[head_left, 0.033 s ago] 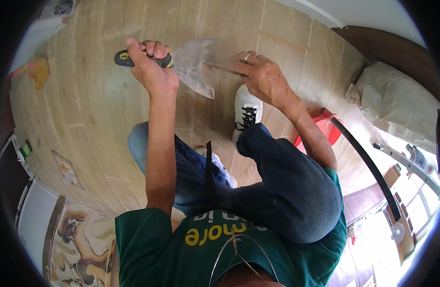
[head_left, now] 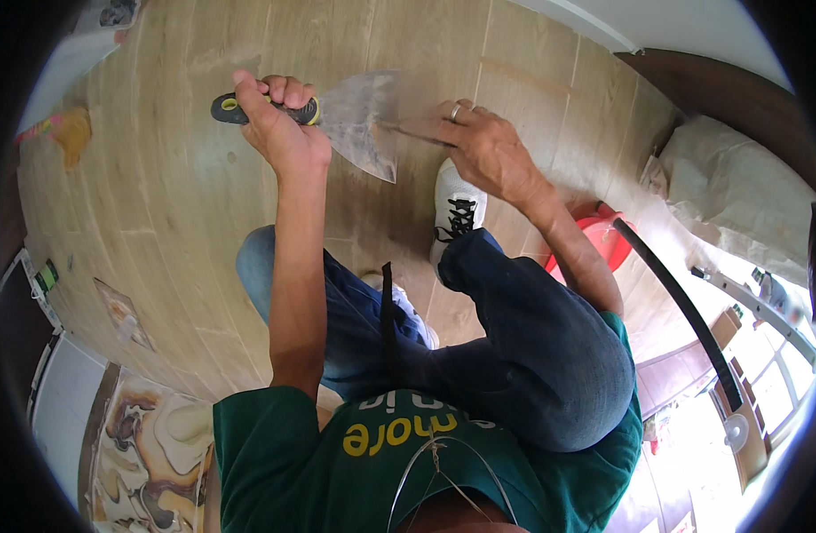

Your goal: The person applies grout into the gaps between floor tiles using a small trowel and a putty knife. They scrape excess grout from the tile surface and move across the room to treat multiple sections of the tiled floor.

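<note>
My left hand (head_left: 285, 120) is wrapped round the black and yellow handle of a wide putty knife (head_left: 359, 120). Its flared metal blade points right, smeared with pale residue. Closed fingers of my right hand (head_left: 492, 147), with a ring on one of them, grip a thin, flat tool (head_left: 421, 136). That tool is smeared by motion, so its kind is unclear; its far end meets or overlaps the putty knife's blade. Both hands are held out over the wood-look floor (head_left: 257, 195), beyond my bent knees.
My white shoe (head_left: 461, 200) is just below my right hand. A red basin (head_left: 603, 238) lies partly behind my right forearm. Farther right are a covered bundle (head_left: 736, 186) and a long black strip (head_left: 683, 306). A swirl-patterned panel (head_left: 150, 444) is at lower left.
My right hand has shifted very slightly left and down with the thin tool. The putty knife in my left hand is almost unmoved.
</note>
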A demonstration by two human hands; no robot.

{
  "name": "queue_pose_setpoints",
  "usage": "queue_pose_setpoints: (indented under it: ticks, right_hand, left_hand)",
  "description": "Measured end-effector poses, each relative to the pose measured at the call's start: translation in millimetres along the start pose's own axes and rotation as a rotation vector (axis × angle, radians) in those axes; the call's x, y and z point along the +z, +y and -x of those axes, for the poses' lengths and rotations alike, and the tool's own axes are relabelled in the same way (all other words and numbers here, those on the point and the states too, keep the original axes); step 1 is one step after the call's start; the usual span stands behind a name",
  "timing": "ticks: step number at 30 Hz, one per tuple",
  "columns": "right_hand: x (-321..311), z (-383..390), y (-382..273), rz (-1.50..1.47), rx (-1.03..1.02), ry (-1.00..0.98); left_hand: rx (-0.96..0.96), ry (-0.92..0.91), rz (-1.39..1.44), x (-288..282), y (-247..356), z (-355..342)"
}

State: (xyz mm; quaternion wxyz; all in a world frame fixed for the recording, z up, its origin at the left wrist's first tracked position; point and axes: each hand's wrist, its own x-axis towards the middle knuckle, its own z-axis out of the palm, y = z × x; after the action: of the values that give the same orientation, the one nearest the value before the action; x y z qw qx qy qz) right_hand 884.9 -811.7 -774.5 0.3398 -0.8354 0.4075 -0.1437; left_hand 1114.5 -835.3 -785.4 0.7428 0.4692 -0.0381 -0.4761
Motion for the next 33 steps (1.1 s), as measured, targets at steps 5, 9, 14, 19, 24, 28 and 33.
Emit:
queue_pose_setpoints:
  ticks: [5,9,14,19,24,28,33]
  right_hand:
    - [-11,19,3,-0.308,0.082,-0.192]
    - [-35,62,94,-0.409,0.443,0.084]
    - [-39,114,219,0.009,0.797,0.467]
    - [-24,101,251,0.412,0.945,0.403]
    - [-7,86,246,0.565,1.002,0.336]
    - [15,69,226,0.607,0.828,0.363]
    - [38,48,219,0.715,0.817,0.363]
  left_hand:
    - [-0.024,-0.041,0.032,-15,-6,-17]
    - [0.019,-0.026,0.027,-15,3,-23]
    - [-0.047,-0.06,0.051,-14,-3,-28]
    - [-0.075,-0.072,0.045,-21,-6,-31]
    - [-0.072,-0.076,0.042,-19,-6,-32]
    - [-0.063,-0.039,0.019,-13,-9,-31]
    - [-0.078,-0.053,0.015,-7,-13,-30]
